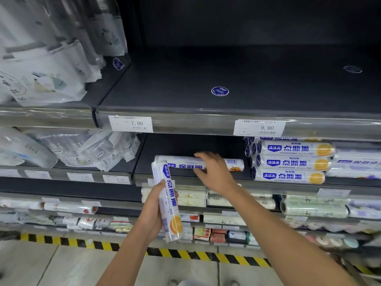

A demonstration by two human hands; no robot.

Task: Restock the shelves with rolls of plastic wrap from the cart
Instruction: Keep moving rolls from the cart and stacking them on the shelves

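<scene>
My left hand (151, 211) grips a white roll of plastic wrap (168, 201) with blue lettering and an orange picture, held nearly upright in front of the shelves. My right hand (214, 172) reaches onto the middle shelf (185, 178), its fingers and thumb curled around a lone roll (181, 164) that lies flat there. To the right on the same shelf sits a stack of orange-printed rolls (288, 162). The cart is out of view.
The top shelf (206, 79) is bare apart from round blue stickers, with price tags 7.00 (131, 123) and 9.90 (259, 127) on its edge. Bagged goods (41, 58) fill the left bays. Lower shelves hold boxed wraps. Yellow-black tape (195, 254) marks the floor.
</scene>
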